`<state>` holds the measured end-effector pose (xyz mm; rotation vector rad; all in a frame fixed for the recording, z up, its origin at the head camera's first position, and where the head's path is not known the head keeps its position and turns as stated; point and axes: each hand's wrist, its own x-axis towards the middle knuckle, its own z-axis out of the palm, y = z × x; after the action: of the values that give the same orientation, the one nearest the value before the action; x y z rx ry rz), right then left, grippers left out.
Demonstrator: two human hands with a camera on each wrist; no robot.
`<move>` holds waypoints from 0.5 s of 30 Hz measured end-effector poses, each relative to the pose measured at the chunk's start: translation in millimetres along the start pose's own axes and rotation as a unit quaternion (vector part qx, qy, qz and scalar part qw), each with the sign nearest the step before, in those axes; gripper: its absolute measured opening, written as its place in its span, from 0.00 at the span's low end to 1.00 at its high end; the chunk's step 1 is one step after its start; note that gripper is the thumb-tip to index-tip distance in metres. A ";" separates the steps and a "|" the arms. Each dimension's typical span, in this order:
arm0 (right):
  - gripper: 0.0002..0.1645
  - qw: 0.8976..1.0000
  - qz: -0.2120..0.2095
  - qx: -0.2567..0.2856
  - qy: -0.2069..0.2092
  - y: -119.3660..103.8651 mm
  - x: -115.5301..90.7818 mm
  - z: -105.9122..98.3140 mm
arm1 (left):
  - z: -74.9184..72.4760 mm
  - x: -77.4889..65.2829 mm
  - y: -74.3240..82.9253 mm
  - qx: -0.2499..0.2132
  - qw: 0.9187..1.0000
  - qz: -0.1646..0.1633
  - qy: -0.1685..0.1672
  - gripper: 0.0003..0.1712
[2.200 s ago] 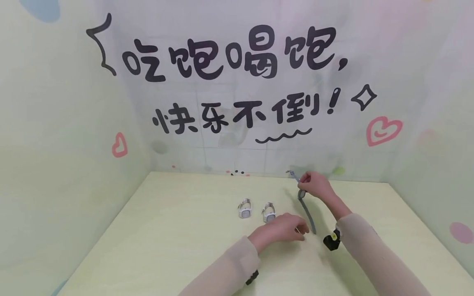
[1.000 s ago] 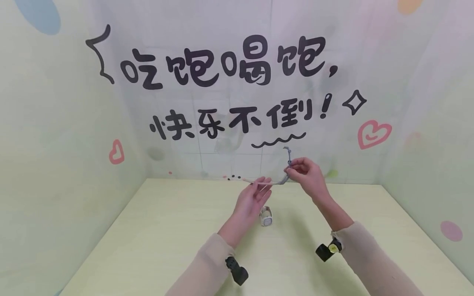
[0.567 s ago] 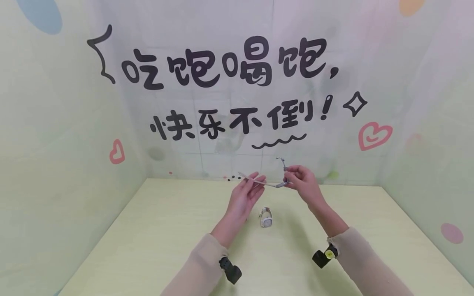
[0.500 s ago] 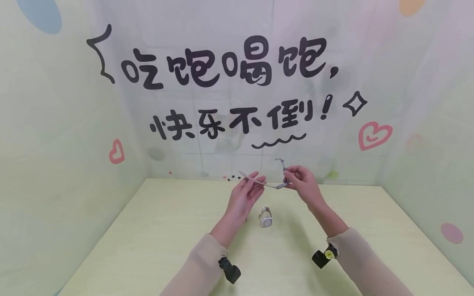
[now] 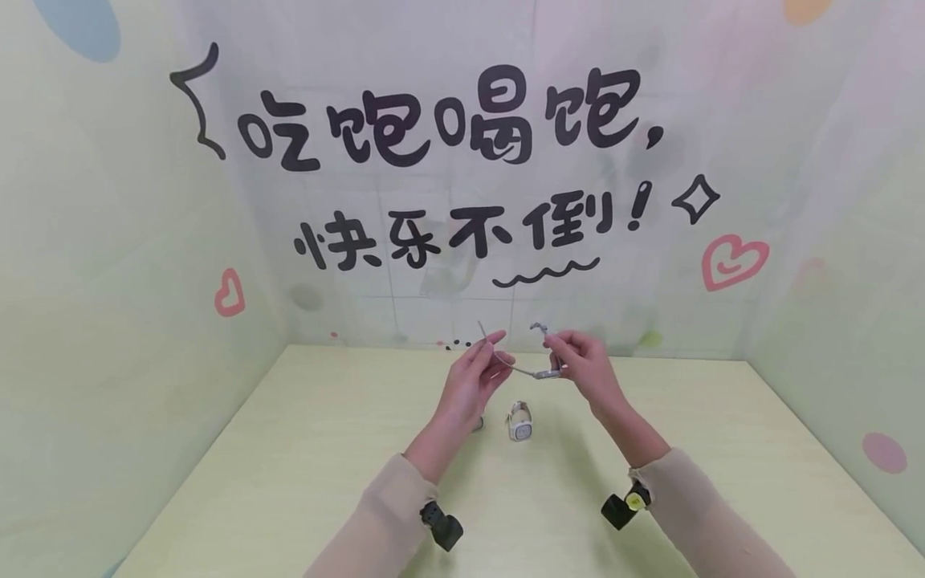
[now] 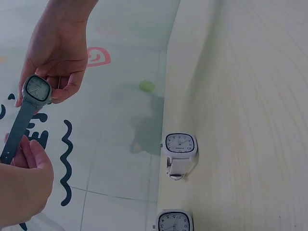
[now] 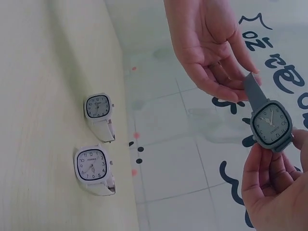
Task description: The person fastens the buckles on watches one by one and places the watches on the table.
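Observation:
A grey-green wristwatch (image 5: 547, 374) with its strap undone is held in the air between both hands, above the back of the table. My left hand (image 5: 470, 384) pinches the long strap, whose tip sticks up past the fingers. With thumb and fingers my right hand (image 5: 587, 365) grips the watch near its case, on the buckle side. The square dial (image 7: 271, 124) shows in the right wrist view. On the table a white wristwatch (image 5: 520, 423) lies with its strap looped. A second white wristwatch (image 7: 92, 164) is mostly hidden by my left hand in the head view.
The pale wooden table (image 5: 289, 449) runs back to a printed fabric wall (image 5: 405, 313) with dark lettering, close behind the hands. Similar fabric walls stand at left and right. A small black camera (image 5: 442, 526) is strapped at each wrist.
My left hand rose from the table and took the strap end of the wristwatch. Both hands came together; lately the case has sunk and tipped flatter, while the strap tip bent upward.

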<state>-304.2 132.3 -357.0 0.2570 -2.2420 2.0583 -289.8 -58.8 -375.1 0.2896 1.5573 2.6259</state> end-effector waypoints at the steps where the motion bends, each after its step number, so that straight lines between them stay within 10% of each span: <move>1: 0.14 1.000 0.000 0.007 -0.002 0.9 -0.9 0.7 | -0.1 -0.1 -0.1 0.003 1.000 -0.001 -0.001 0.23; 15: 0.10 0.989 0.003 0.134 -0.064 -1.3 -10.0 6.6 | -1.8 -5.2 11.6 -0.015 1.000 -0.019 -0.001 0.19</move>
<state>-293.8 126.3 -358.1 0.4127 -2.0268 2.4107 -284.7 -66.8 -366.4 0.2564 1.5053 2.6176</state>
